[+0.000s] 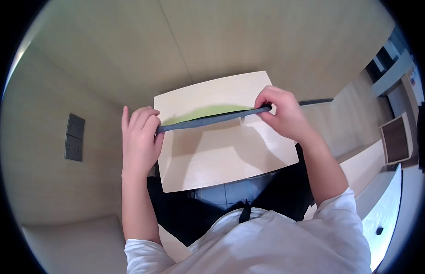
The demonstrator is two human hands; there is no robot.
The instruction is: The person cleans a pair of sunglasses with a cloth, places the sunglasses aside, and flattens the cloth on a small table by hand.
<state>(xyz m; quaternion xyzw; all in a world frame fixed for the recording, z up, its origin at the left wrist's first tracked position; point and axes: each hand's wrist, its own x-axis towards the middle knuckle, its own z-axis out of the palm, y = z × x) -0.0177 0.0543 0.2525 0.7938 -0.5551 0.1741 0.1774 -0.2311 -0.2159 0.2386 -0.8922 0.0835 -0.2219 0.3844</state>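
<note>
A thin grey-blue piece with a black edge and a light green face is held up above the table; it looks like fabric, seen almost edge-on, so its kind is unclear. My left hand pinches its left end between thumb and fingers. At the opposite end, my right hand grips a dark, bunched corner. Between the hands the piece stretches nearly straight, slightly higher on the right. Beneath it lies the small pale wooden table, with shadows of the piece and hands on its top.
Wood-panelled walls rise behind the table and at the left, where dark sockets are mounted. A padded grey seat is at lower left. To the right are a pale ledge and an open wooden box-like compartment.
</note>
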